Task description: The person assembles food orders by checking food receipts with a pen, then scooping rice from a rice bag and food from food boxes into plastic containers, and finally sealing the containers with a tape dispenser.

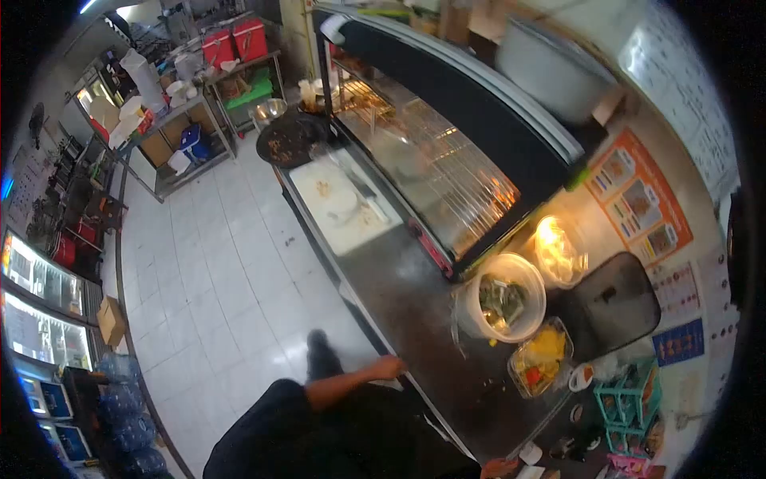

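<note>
My left hand [388, 368] is beside the front edge of the dark counter [407, 311], its fingers curled closed; whatever is inside them, if anything, is hidden. Low in the view, my right hand [499, 468] lies by the counter's near end, fingers partly stretched out. A small white cup [530, 453] stands just beyond it. Farther along the counter are a clear tub with green leaves [503, 302] and a plastic tray of yellow and red food [541, 357]. A white cutting board [339, 199] holds a cleaver [357, 182] and some crumbs.
A glass-fronted warming cabinet [447, 160] stands along the wall side. Near it are a lit container [558, 251], a black tray [610, 303] and a teal rack [630, 407]. A wok [291, 140] sits past the board. White floor tiles [207, 263] lie left.
</note>
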Tool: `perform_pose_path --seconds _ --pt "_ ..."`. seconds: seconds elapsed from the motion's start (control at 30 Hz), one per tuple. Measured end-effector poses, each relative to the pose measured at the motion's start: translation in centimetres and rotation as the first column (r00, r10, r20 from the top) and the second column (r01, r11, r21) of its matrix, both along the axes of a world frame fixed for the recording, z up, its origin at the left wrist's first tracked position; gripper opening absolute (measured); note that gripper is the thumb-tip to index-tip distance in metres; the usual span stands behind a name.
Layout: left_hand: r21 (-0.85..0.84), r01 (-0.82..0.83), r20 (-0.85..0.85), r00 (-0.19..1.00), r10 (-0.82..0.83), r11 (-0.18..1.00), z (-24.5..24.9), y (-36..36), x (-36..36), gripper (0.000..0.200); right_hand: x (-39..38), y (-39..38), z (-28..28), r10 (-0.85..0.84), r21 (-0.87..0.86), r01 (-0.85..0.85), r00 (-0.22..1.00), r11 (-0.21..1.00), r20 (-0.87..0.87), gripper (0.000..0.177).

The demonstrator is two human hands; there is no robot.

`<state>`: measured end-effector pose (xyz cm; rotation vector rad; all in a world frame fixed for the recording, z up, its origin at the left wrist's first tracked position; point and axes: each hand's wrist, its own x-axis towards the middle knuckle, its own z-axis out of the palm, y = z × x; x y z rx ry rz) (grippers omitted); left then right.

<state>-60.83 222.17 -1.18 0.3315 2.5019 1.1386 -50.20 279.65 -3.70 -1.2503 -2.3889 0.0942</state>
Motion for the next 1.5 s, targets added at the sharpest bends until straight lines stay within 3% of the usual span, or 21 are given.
perform_pose_path --seconds 0.07,0.13,0.17,0.2,0.27,0.3,0.33,0.37,0.4,0.43,0.47,0.5,0.57,0.6,0.63,0.7,0.83,0.97,1.1,1.2,1.5 --pt "0.055 -0.206 0.202 0.961 0.191 0.977 1.3 -10.9 4.5 0.028 1.8 -5.4 -6.8 0.335 0.065 -0.329 0.929 0.942 -0.155 0.041" --pt "-0.265 -0.308 0.298 0.875 0.382 0.914 -3.0 -20.7 9.5 0.034 3.3 -16.8 -8.3 0.22 -0.489 -0.332 0.937 0.807 -0.272 0.04" --pt "-0.227 -0.34 0.33 0.855 0.4 0.913 2.7 -24.8 11.2 0.035 4.3 -22.3 -8.9 0.119 -0.707 -0.289 0.952 0.645 -0.281 0.039" --pt "-0.194 -0.349 0.192 0.903 0.384 0.917 -2.4 -30.2 15.7 0.04 4.4 -27.7 -9.3 0.144 -0.773 -0.276 0.961 0.571 -0.237 0.035" --pt "-0.327 -0.606 0.482 0.553 0.68 0.725 -2.3 -35.5 19.6 0.048 2.4 -39.2 -9.9 0.283 -0.825 -0.296 0.943 0.481 -0.174 0.028" --pt "-0.218 -0.729 0.309 0.579 0.754 0.649 -10.3 -38.6 25.1 0.044 1.2 -45.0 -9.8 0.369 -0.839 -0.325 0.915 0.437 -0.163 0.027" --pt "-0.176 -0.763 0.638 0.392 0.662 0.622 -9.5 -41.3 27.4 0.038 -0.8 -50.1 -9.8 0.461 -0.836 -0.377 0.87 0.4 -0.172 0.026" --pt "-0.013 -0.734 0.606 0.535 0.589 0.679 -8.3 -42.7 29.4 0.032 -3.0 -54.6 -10.3 0.569 -0.789 -0.484 0.794 0.379 -0.214 0.026" --pt "0.086 -0.889 0.763 0.349 0.544 0.45 -6.6 -43.7 30.6 0.029 -6.6 -57.2 -7.8 0.914 -0.503 -0.835 0.358 0.222 -0.19 0.028" --pt "0.109 -0.98 0.893 0.171 0.415 0.169 -5.6 -44.3 31.1 0.027 -10.6 -64.3 3.5 0.888 -0.63 -0.719 0.449 0.294 -0.098 0.022" --pt "0.104 -0.974 0.893 0.18 0.412 0.201 -5.9 -45.0 30.4 0.027 -13.5 -66.9 1.7 0.836 -0.453 -0.891 0.232 -0.022 -0.497 0.017" --pt "0.01 -0.87 0.785 0.312 0.535 0.494 -6.7 -45.4 29.5 0.024 -15.9 -71.7 7.2 0.674 -0.807 -0.59 0.584 -0.03 -0.452 0.018" --pt "0.013 -0.902 0.78 0.279 0.56 0.431 -5.8 -46.1 27.8 0.022 -22.5 -78.0 13.4 0.708 -0.722 -0.69 0.482 -0.056 -0.516 0.016" --pt "0.045 -0.939 0.808 0.235 0.54 0.341 -5.3 -47.1 26.5 0.021 -26.1 -81.2 17.2 0.777 -0.491 -0.87 0.283 -0.038 -0.562 0.018" --pt "0.058 -0.957 0.824 0.207 0.527 0.285 -4.8 -48.3 25.2 0.02 -29.5 -84.0 17.3 0.839 -0.371 -0.921 0.291 0.117 -0.459 0.022" --pt "0.072 -0.969 0.831 0.189 0.523 0.236 -4.2 -52.0 21.9 0.019 -36.9 -89.0 20.9 0.712 -0.4 -0.915 0.245 -0.056 -0.659 0.025" --pt "0.081 -0.977 0.814 0.179 0.552 0.197 -3.3 -61.6 16.4 0.016 -47.1 -99.9 33.5 0.589 0.138 -0.99 -0.106 0.011 -0.801 0.042" --pt "0.083 -0.977 0.782 0.184 0.596 0.194 -1.9 -72.0 13.1 0.014 -53.8 -108.2 42.2 0.555 0.279 -0.921 -0.087 0.272 -0.827 0.048" --pt "0.072 -0.974 0.766 0.193 0.613 0.216 -0.7 -80.8 10.7 0.014 -58.0 -112.1 44.0 0.52 0.287 -0.854 -0.024 0.433 -0.854 0.048" --pt "0.057 -0.973 0.773 0.186 0.607 0.225 -0.9 -85.0 8.4 0.015 -58.8 -113.1 44.8 0.365 0.338 -0.862 -0.197 0.377 -0.91 0.04" --pt "0.215 -0.951 0.577 0.309 0.756 0.224 0.5 -99.1 -3.8 0.021 -56.9 -112.3 46.9 0.252 0.182 -0.849 -0.06 0.496 -0.966 0.027"
